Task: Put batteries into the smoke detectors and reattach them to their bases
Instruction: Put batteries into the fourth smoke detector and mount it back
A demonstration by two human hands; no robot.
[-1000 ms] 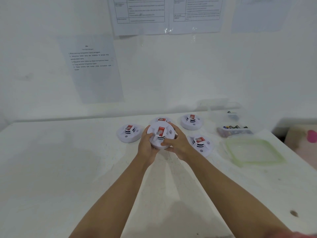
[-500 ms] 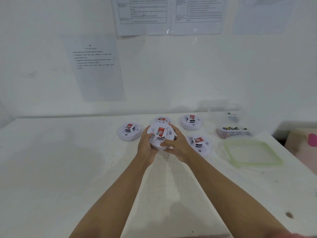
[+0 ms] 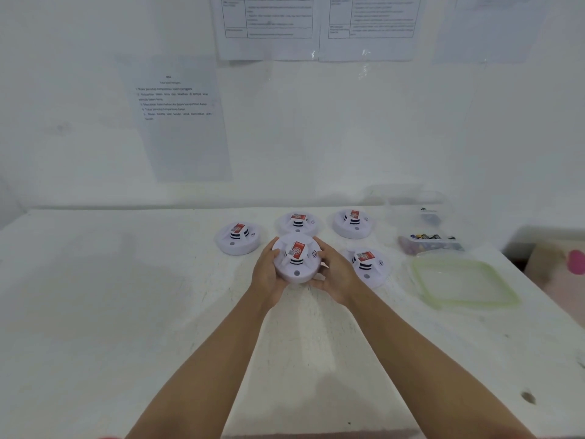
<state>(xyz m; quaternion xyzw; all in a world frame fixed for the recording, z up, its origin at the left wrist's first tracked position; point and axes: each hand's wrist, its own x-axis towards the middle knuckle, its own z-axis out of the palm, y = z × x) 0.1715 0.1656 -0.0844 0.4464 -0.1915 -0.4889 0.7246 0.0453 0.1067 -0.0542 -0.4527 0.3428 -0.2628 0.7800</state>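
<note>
White smoke detector (image 3: 296,263) clasped in the grip of left hand (image 3: 267,277) and right hand (image 3: 338,277). Four more detectors (image 3: 238,239) lie toward the counter's (image 3: 110,312) far edge.

Single head cam, looks fwd/down over table (image 3: 95,312) toward wall (image 3: 316,122), hands at arm's reach.
</note>
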